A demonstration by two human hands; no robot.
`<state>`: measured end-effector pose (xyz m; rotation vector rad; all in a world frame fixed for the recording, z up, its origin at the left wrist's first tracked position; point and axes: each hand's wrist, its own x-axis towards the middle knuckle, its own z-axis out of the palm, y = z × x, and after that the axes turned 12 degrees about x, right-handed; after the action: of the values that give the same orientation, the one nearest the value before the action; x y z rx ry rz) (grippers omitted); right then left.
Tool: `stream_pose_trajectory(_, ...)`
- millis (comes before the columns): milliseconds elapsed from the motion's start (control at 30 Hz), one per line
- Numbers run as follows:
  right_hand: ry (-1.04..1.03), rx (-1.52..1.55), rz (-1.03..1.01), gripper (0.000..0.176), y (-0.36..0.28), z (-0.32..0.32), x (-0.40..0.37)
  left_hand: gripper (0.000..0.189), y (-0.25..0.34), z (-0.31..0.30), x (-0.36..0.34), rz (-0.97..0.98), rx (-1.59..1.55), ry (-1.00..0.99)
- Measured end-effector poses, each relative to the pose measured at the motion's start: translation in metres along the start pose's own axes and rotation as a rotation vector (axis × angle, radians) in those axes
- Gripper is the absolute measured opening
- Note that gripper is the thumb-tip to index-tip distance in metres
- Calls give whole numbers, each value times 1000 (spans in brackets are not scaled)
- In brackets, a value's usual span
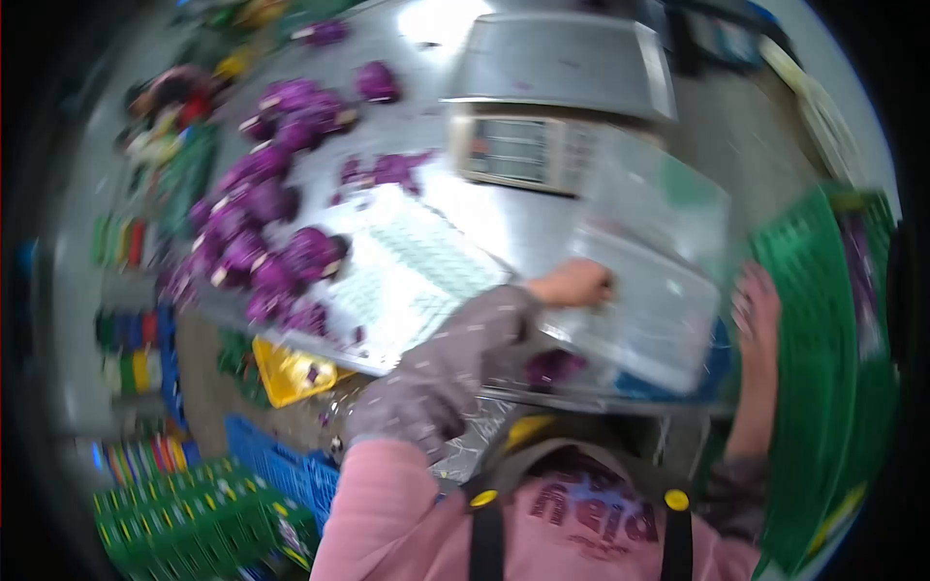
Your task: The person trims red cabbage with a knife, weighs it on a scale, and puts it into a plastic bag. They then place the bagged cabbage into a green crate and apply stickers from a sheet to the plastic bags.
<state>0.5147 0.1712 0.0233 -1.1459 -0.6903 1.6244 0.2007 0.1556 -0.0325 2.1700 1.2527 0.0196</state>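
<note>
My left hand (576, 283), its arm in a grey sleeve cover, is closed at the left edge of a stack of clear plastic bags (644, 324). It seems to pinch a bag there, though blur hides the fingertips. To the right, my right hand (756, 305) has its fingers stretched out, between the bags and a green crate (809, 358). A piece of purple cabbage (554, 368) lies near the table's front edge, below my left hand. Many more purple cabbages (257, 218) are heaped on the left of the metal table (475, 218).
A scale (557, 73) with a metal pan stands at the back of the table. Left of my arm lies a white, green-patterned sheet (417, 266). A yellow crate (291, 373), a blue crate (281, 470) and stacked green crates (189, 518) stand at lower left.
</note>
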Motion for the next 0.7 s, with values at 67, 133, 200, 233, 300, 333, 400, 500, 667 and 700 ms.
stream_pose_trajectory(67,-64,257,-94,36,-2,9,-10,31,-2,-14,10,-32,-183,22)
stream_pose_trajectory(133,-127,184,-103,31,-7,28,-22,27,-5,-31,24,-151,-390,137)
stream_pose_trajectory(200,-142,114,-44,29,8,24,-16,26,-9,-54,42,-328,-695,220)
stream_pose_trajectory(233,-124,31,18,27,12,27,-14,27,-11,-61,52,-391,-760,408)
stream_pose_trajectory(300,-175,-85,54,26,14,47,-19,27,-27,-71,63,-509,-667,867)
stream_pose_trajectory(333,-199,-200,104,26,15,55,-27,26,-33,-73,69,-555,-508,1115)
stream_pose_trajectory(400,-116,-411,94,28,28,55,-24,24,-47,-82,48,-520,-344,1144)
stream_pose_trajectory(500,-7,-429,46,30,41,37,-17,17,-26,-75,3,-297,-433,1065)
stream_pose_trajectory(667,-52,-421,-83,29,54,8,-4,18,-3,-22,-43,-11,-335,272)
stream_pose_trajectory(700,-70,-414,-84,30,58,14,-2,22,-5,-11,-45,41,-306,189)
